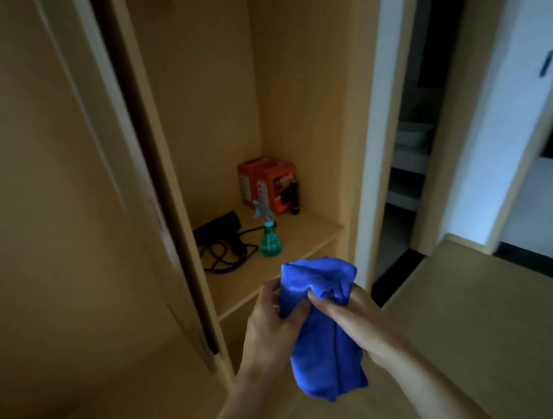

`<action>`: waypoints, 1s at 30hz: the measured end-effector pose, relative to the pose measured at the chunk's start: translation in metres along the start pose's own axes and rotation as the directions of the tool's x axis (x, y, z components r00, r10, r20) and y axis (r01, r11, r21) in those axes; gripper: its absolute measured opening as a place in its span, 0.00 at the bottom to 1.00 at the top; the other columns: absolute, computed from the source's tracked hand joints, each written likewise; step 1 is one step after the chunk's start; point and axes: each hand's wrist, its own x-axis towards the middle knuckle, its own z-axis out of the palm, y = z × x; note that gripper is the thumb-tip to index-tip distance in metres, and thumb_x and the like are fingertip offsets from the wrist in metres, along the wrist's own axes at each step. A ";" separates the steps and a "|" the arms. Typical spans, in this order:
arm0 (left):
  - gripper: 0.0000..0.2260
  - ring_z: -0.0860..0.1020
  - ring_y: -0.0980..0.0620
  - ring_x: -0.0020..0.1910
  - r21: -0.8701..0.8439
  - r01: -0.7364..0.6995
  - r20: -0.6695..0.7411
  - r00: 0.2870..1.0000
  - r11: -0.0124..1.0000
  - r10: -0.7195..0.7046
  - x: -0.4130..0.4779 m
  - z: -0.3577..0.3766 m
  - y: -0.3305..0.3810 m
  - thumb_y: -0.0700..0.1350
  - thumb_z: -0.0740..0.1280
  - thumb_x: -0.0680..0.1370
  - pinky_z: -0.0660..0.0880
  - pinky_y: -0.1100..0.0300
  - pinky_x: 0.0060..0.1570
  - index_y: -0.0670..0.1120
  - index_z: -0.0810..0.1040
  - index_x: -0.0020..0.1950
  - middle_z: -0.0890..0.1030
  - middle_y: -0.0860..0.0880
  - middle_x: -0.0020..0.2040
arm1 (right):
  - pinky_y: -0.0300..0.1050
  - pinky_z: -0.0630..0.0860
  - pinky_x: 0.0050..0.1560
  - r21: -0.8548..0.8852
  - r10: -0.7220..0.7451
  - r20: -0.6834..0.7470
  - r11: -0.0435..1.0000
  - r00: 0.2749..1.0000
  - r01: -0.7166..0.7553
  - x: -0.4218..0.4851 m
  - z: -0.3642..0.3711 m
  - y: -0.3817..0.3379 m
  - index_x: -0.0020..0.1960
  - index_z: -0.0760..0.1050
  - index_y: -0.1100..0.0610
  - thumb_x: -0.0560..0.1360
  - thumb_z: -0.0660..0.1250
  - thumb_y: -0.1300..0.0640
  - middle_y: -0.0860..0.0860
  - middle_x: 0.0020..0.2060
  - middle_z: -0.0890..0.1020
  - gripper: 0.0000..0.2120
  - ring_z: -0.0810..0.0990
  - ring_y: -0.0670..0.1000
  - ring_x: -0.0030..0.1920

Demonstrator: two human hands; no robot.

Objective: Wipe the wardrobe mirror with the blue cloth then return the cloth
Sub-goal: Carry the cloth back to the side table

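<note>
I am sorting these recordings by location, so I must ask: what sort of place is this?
Most likely a bedroom or hotel room, at an open wooden wardrobe. Its shelf holds a black hair dryer, a teal spray bottle and orange boxes; a doorway to another room opens on the right.

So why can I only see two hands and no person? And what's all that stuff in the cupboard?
There is just one picture, taken by a camera worn on the person's head. It looks forward and down, so you see only their arms. The left hand and the right hand both grip a crumpled bright blue cloth. In front is an open wardrobe with a pale wooden shelf. On it are a teal plastic spray bottle, a black hair dryer with its cord, and two orange cardboard boxes at the back.
</note>
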 end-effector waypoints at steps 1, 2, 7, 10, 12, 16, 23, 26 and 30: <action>0.22 0.83 0.60 0.50 -0.007 0.002 0.029 1.000 1.000 -0.001 0.001 0.011 0.001 0.60 0.73 0.74 0.83 0.54 0.48 0.58 0.74 0.65 0.83 0.57 0.54 | 0.34 0.78 0.39 0.001 0.027 -0.048 1.000 0.998 -0.027 -0.005 -0.009 0.003 0.48 0.81 0.37 0.77 0.71 0.45 0.42 0.42 0.87 0.02 0.85 0.41 0.44; 0.22 0.83 0.61 0.51 -0.013 0.010 0.059 0.998 1.000 -0.009 0.002 0.023 0.002 0.60 0.73 0.74 0.83 0.54 0.49 0.58 0.73 0.66 0.83 0.57 0.55 | 0.32 0.77 0.37 0.000 0.050 -0.091 0.999 0.995 -0.050 -0.009 -0.019 0.007 0.46 0.80 0.36 0.76 0.71 0.43 0.41 0.41 0.86 0.01 0.85 0.40 0.42; 0.22 0.81 0.62 0.53 -0.011 0.030 0.200 0.979 0.999 -0.027 0.002 0.087 0.005 0.58 0.72 0.77 0.82 0.60 0.50 0.55 0.72 0.68 0.81 0.56 0.58 | 0.31 0.77 0.39 0.022 0.119 -0.282 0.993 0.952 -0.117 -0.035 -0.069 0.021 0.46 0.80 0.36 0.68 0.67 0.27 0.39 0.41 0.86 0.15 0.84 0.37 0.42; 0.21 0.80 0.68 0.50 -0.018 0.036 0.282 0.959 0.999 -0.029 -0.004 0.129 0.010 0.59 0.71 0.77 0.80 0.67 0.45 0.58 0.70 0.67 0.80 0.58 0.57 | 0.30 0.76 0.38 0.032 0.164 -0.395 0.986 0.904 -0.165 -0.053 -0.102 0.034 0.45 0.80 0.43 0.66 0.63 0.22 0.38 0.39 0.85 0.26 0.83 0.36 0.41; 0.24 0.81 0.64 0.52 -0.034 0.059 0.335 0.941 0.998 -0.044 -0.011 0.156 0.013 0.62 0.70 0.77 0.82 0.62 0.50 0.59 0.69 0.70 0.80 0.57 0.58 | 0.32 0.78 0.41 0.070 0.195 -0.421 0.981 0.886 -0.182 -0.066 -0.124 0.038 0.47 0.80 0.45 0.67 0.62 0.26 0.40 0.41 0.86 0.25 0.84 0.38 0.42; 0.31 0.81 0.57 0.58 -0.041 0.080 0.426 0.903 0.996 -0.055 -0.024 0.204 0.021 0.69 0.69 0.72 0.82 0.53 0.57 0.60 0.67 0.71 0.80 0.55 0.62 | 0.48 0.82 0.50 0.127 0.230 -0.418 0.973 0.879 -0.193 -0.091 -0.169 0.043 0.50 0.82 0.48 0.74 0.65 0.33 0.48 0.44 0.87 0.20 0.86 0.46 0.46; 0.21 0.81 0.65 0.52 -0.027 0.084 0.492 0.869 0.996 -0.060 -0.058 0.287 0.034 0.67 0.70 0.74 0.81 0.64 0.48 0.65 0.70 0.64 0.80 0.58 0.58 | 0.56 0.82 0.56 0.212 0.235 -0.521 0.967 0.821 -0.143 -0.142 -0.239 0.054 0.56 0.81 0.50 0.78 0.69 0.46 0.50 0.49 0.87 0.11 0.86 0.51 0.50; 0.19 0.80 0.70 0.49 -0.043 0.091 0.524 0.850 0.995 -0.056 -0.077 0.319 0.042 0.61 0.71 0.76 0.77 0.74 0.39 0.65 0.69 0.64 0.81 0.59 0.56 | 0.54 0.82 0.55 0.247 0.245 -0.563 0.961 0.789 -0.123 -0.170 -0.264 0.061 0.57 0.80 0.50 0.79 0.69 0.48 0.50 0.50 0.87 0.10 0.86 0.51 0.52; 0.19 0.83 0.64 0.49 -0.087 0.140 0.612 0.789 0.986 -0.058 -0.099 0.360 0.046 0.58 0.72 0.76 0.79 0.69 0.40 0.60 0.72 0.66 0.82 0.55 0.57 | 0.42 0.83 0.45 0.285 0.281 -0.630 0.951 0.724 -0.121 -0.207 -0.292 0.069 0.56 0.81 0.52 0.78 0.69 0.50 0.51 0.49 0.87 0.09 0.86 0.52 0.50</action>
